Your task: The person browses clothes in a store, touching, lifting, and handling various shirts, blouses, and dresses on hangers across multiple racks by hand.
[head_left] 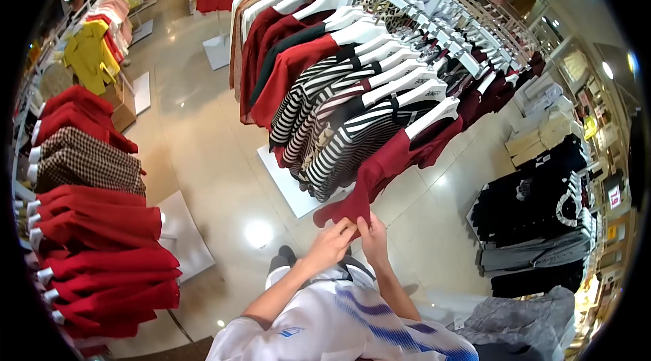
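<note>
A dark red garment (383, 164) hangs from a white hanger (434, 117) at the near end of the central rack. Its lower part, perhaps a sleeve, is pulled out toward me. My left hand (329, 244) pinches the end of that red cloth, fingers closed. Close beside it, my right hand (371, 235) also grips the cloth, with the thumb on top. The two hands almost touch. Behind the red garment hang black-and-white striped tops (346, 144) on white hangers. What lies under my fingers is hidden.
A white rack rail (407, 5) runs over the central clothes, above a white base (291, 191). Red garments (102, 218) hang along the left side. Black clothes (529, 205) are on the right, with grey plastic wrapping (515, 320) at lower right. Tiled floor (203, 151) lies between racks.
</note>
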Motion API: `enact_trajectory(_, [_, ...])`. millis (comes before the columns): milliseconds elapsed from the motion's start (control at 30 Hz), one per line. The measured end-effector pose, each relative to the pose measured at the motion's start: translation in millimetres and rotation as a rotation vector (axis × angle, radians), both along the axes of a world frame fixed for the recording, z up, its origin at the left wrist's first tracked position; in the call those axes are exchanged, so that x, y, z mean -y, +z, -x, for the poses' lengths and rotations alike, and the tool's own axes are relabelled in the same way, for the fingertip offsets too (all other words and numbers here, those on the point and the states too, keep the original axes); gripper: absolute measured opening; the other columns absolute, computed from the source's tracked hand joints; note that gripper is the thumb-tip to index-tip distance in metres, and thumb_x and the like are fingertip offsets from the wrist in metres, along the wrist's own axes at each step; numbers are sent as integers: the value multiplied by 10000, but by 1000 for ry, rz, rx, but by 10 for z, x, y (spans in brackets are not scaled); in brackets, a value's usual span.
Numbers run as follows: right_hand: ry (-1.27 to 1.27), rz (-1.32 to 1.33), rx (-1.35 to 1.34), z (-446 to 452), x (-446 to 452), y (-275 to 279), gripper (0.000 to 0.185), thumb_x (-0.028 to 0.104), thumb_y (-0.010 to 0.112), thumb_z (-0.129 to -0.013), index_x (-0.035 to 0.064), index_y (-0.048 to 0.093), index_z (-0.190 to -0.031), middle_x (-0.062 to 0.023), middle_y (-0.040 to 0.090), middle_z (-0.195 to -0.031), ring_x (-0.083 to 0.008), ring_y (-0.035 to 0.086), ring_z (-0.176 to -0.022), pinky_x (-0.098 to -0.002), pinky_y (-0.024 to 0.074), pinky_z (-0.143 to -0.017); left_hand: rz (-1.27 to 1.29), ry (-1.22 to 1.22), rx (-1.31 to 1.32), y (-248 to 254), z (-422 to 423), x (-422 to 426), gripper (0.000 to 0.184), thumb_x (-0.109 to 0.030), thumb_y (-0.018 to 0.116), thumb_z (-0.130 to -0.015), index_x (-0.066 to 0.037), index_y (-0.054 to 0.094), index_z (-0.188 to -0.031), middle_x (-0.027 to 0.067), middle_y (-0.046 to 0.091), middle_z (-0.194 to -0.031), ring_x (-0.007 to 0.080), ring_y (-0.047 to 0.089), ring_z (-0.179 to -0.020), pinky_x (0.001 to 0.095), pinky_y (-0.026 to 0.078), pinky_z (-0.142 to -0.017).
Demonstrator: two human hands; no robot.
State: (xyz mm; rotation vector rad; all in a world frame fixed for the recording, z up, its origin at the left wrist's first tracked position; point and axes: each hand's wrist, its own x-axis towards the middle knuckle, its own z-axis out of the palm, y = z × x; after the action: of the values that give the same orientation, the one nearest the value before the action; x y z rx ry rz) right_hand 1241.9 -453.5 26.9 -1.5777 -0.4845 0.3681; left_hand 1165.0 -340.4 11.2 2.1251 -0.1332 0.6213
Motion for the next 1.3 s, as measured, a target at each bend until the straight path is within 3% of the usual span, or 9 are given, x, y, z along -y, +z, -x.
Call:
enact_trajectory(200, [-213, 6, 64, 60, -87, 275, 213, 96, 417, -953, -19, 569, -1050, -42, 606, -893, -101, 532, -858, -234, 423, -796, 6, -189, -3, 1, 115, -206, 191, -93, 621, -775, 8, 541, -916, 123, 529, -904, 309, 558, -789, 391, 450, -673])
enact_trajectory(300, [-273, 52, 56, 52, 52, 232, 193, 119, 427, -957, -11, 569, -960, -24, 587, -834, -85, 509, -788, -249, 415, -718, 210, 20, 33, -240, 1, -336, 235, -142, 654, -778, 21, 523, -883, 142, 524, -883, 325, 531, -813, 391, 423, -712])
enact_trajectory(400, [-323, 190, 125, 39, 136, 161, 194, 121, 450, -946, -7, 565, -857, -19, 538, -740, -82, 470, -688, -273, 393, -612, 135, 377, 50, -143, -192, -632, 344, -187, 688, -753, 34, 497, -936, 164, 493, -945, 331, 486, -872, 384, 389, -746])
enact_trajectory(467, [-433, 242, 567, 22, 111, 211, 205, 118, 449, -940, -12, 558, -826, -1, 481, -697, -83, 421, -668, -245, 362, -607, 61, 488, 86, 1, -347, -779, 433, -219, 719, -719, 33, 487, -984, 170, 478, -1009, 333, 464, -916, 412, 352, -805])
enact_trajectory(733, [-475, 261, 340, 74, 198, 203, 292, 168, 420, -961, 4, 485, -729, 8, 442, -648, -70, 391, -628, -227, 352, -581, -290, 517, 63, -38, -662, -962, 196, -85, 659, -724, 1, 545, -859, 113, 528, -925, 300, 456, -869, 396, 333, -738])
enact_trajectory(900, [-437, -96, 64, -36, 145, 184, 319, 186, 409, -974, 35, 400, -693, 46, 366, -658, -51, 315, -635, -217, 310, -563, 99, 454, 153, -112, -439, -1094, 120, -42, 632, -761, 26, 533, -765, 112, 532, -876, 278, 499, -826, 348, 380, -728])
enact_trajectory(1000, [-458, -67, 115, -107, 140, 176, 309, 191, 420, -973, 40, 411, -703, 49, 354, -660, -48, 304, -637, -217, 300, -556, 311, 352, 158, -44, -327, -1164, 129, -44, 624, -794, 54, 544, -772, 118, 558, -905, 260, 542, -806, 321, 422, -720])
enact_trajectory(1133, [-445, -77, 95, -96, 69, 326, 178, 112, 494, -937, 4, 515, -797, 19, 528, -758, -47, 471, -734, -195, 398, -684, 394, 272, 134, 9, -272, -1225, 152, -76, 560, -868, 56, 545, -795, 90, 570, -923, 166, 541, -779, 263, 426, -718])
enact_trajectory(1300, [-318, -87, 71, -78, -77, 314, 36, 18, 534, -897, -2, 513, -918, -14, 574, -841, -58, 531, -838, -193, 422, -745, 513, 50, 107, -4, -287, -1061, 216, 67, 631, -776, -32, 439, -781, 107, 536, -1001, 160, 522, -892, 252, 420, -773])
